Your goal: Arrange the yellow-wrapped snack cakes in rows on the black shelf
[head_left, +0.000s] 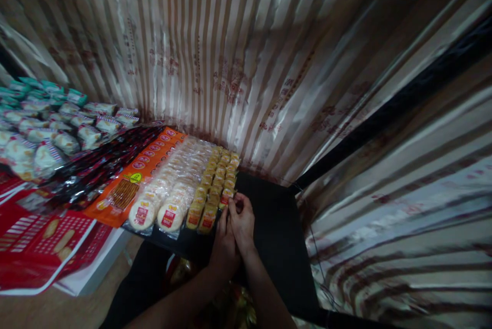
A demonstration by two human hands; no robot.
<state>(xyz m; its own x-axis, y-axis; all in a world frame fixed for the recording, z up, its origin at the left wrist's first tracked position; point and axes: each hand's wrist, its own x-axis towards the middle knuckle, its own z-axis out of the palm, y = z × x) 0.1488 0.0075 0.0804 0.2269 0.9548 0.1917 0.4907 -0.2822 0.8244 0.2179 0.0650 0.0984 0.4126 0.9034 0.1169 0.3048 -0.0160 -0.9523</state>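
Rows of small gold snack packets [207,216] with red-orange labels lie on a black table [274,231]. At the near end of the rightmost row, my right hand [243,220] is closed, with its thumb and curled fingers at a gold snack packet [226,197]. Just below and beside it, my left hand [224,242] has its fingers pressed together at the lower edge of that same packet. The two hands touch. Dim light and overlap partly hide the fingertips. Clear-wrapped white round crackers [169,216] lie in rows left of the gold packets.
Further left are an orange snack bag [115,198], dark glossy packs [103,165] and white and green packets [46,129]. A red printed bag or box [46,247] stands at front left. Striped curtain [230,62] hangs behind; a black pole [369,119] slants at right.
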